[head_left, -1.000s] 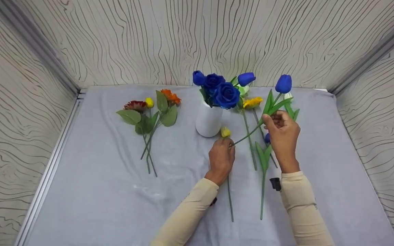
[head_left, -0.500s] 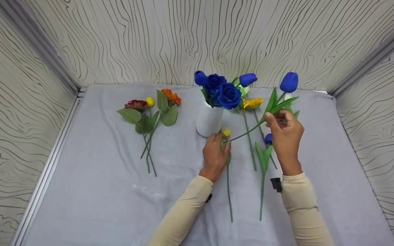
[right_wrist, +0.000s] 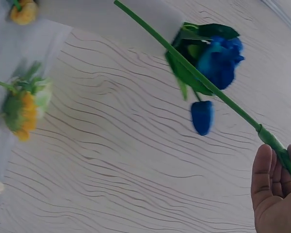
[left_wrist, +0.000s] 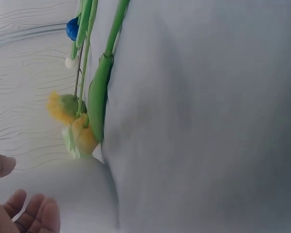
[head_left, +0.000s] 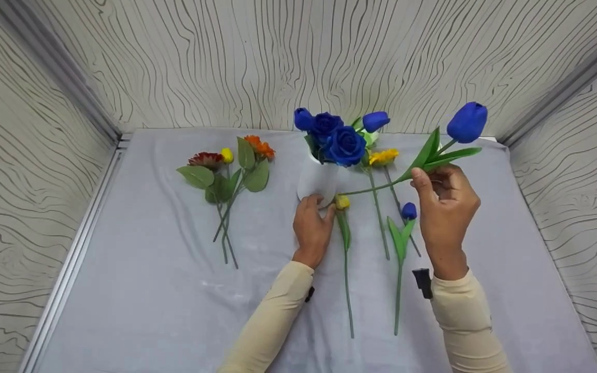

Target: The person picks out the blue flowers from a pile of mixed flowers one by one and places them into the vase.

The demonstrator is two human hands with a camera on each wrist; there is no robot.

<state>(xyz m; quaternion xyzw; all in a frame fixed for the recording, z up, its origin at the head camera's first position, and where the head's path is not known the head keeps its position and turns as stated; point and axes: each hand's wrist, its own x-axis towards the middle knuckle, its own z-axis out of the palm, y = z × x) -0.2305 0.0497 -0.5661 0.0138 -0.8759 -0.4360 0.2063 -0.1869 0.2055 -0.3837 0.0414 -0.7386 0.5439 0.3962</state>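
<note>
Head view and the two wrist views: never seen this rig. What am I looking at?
No machine: a person works bare-handed, each hand being a grip. The head picture comes from a camera worn on the head, looking forward and down; each wrist picture comes from a camera on that wrist. The right-hand grip pinches a blue tulip. The left-hand grip, at the base of a white vase, seems to hold nothing; contact is unclear. The vase holds blue flowers. On the grey cloth lie a second blue tulip, an orange flower and others.
</note>
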